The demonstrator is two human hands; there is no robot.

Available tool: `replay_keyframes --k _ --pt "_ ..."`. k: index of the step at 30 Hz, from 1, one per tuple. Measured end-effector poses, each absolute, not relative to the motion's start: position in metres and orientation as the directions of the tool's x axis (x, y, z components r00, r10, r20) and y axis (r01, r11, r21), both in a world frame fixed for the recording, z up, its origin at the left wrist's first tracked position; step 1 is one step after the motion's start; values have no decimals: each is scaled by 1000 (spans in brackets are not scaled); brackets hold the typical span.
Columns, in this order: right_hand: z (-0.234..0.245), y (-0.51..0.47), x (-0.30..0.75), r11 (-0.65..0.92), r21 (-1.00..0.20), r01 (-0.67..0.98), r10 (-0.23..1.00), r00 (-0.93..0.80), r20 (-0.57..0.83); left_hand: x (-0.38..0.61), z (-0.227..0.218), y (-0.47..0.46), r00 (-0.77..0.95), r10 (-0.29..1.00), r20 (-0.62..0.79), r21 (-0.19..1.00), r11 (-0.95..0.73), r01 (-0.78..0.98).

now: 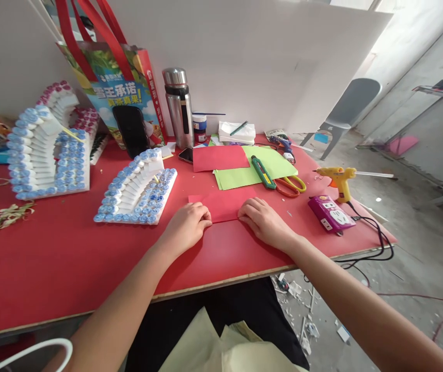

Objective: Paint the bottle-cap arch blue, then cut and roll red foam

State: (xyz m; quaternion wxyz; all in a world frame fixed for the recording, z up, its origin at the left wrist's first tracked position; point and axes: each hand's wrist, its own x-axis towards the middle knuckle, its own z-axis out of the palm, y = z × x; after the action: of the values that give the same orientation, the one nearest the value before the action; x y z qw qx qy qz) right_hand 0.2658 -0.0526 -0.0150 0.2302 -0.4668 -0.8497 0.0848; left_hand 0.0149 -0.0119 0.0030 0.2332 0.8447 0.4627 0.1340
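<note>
A sheet of red paper [226, 207] lies on the red tabletop in front of me, its near edge between my hands. My left hand [191, 225] has its fingers closed on the left end of that edge. On the right end, my right hand [262, 219] grips the paper with curled fingers. Just behind lie another red sheet [219, 158] and light green sheets [233, 178]. A green utility knife [263, 172] rests on the green paper, beside scissors [290, 186] with orange and yellow handles. The fingertips under the paper are hidden.
Left of my hands stand blue-and-white arch-shaped craft pieces [134, 191]. A steel flask [178, 108], a black phone [131, 132] and a shopping bag [109, 93] line the back. At right, a yellow glue gun [339, 178] sits by a purple power socket [330, 213] with trailing cables.
</note>
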Motion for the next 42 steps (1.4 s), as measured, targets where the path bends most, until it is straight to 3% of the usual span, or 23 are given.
replay_keyframes --k 5,11,15,21,26,32,37,42 --pt "-16 -43 232 602 -337 724 797 -521 304 33 1 -18 555 826 104 440 -538 719" --pt "-19 -41 224 580 -249 775 810 -517 276 41 5 -23 556 827 81 328 -549 769" --pt "-18 -45 246 534 -264 803 841 -473 261 22 1 -22 524 848 82 379 -512 770" --pt "-19 -50 279 463 -423 779 886 -391 249 -2 7 -17 459 888 -14 517 -386 764" --pt "-18 -48 281 382 -501 777 924 -313 219 1 12 -15 417 906 -65 519 -326 790" --pt "-17 -48 278 293 -464 836 954 -222 202 1 6 -17 411 912 -16 471 -356 807" --pt "-21 -50 278 320 -367 874 940 -243 240 2 -1 -20 389 917 86 418 -388 821" --pt "-23 -52 279 349 -325 879 925 -268 270 0 3 -19 381 924 30 520 -340 784"
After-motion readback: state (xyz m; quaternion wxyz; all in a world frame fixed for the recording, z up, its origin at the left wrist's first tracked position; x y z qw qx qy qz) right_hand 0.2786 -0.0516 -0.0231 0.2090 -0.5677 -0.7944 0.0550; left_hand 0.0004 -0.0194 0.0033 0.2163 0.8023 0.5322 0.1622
